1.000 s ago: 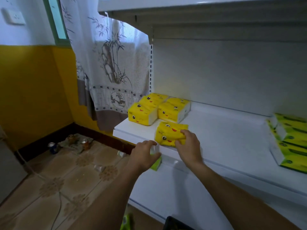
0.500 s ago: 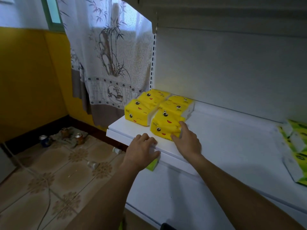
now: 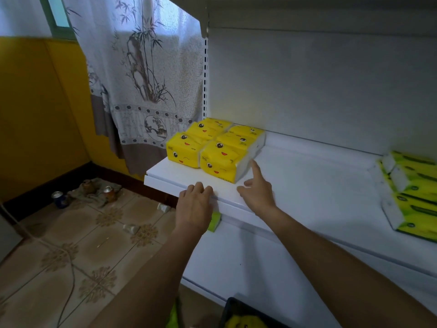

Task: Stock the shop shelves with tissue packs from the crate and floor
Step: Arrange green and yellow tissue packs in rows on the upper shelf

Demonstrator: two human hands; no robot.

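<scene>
Sitting beside right hand (image 3: 257,191), tissue pack (image 3: 221,162)

You're in a shop: white slotted display shelving (image 3: 307,185), identical yellow packs (image 3: 220,162) ranked just beyond your right hand (image 3: 257,191), green packs (image 3: 413,197) well to its right.

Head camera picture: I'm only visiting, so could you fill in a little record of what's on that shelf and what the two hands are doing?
shelf: white, packs at both ends
yellow packs: two rows side by side at the left end
green packs: piled at the far right
right hand: index finger stretched to the white end of the front yellow pack, holding nothing
left hand: rests on the shelf's front edge, fingers bent
crate: dark, at the bottom edge, something yellow inside
drink cans: on the tiled floor by the wall
</scene>
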